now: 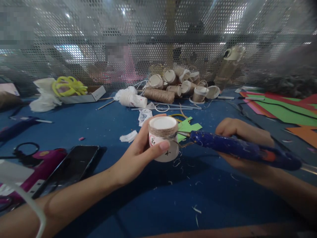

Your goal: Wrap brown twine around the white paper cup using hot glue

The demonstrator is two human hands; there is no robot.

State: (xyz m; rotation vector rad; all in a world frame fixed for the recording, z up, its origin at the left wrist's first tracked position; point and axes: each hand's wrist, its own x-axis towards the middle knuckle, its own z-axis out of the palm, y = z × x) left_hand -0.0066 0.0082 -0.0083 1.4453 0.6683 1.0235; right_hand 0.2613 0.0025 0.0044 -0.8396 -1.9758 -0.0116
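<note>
My left hand point(138, 148) is wrapped round a white paper cup point(167, 153), thumb on its front. Brown twine point(163, 131) is wound round the cup below its rim, and a loose end hangs at its right side. In my right hand point(237, 132) is a blue glue gun point(228, 145), pointing left. Its metal tip meets or nearly meets the twine on the cup's right side. The glue gun hides part of my right hand's fingers.
Twine-wrapped cups point(187, 86), a twine roll point(159, 95) and stacked white cups point(133, 99) lie at the back. A phone point(74, 163) and a magenta tool point(47, 168) are at left. Green scraps point(188, 127) sit behind the cup; coloured sheets point(284, 112) are at right.
</note>
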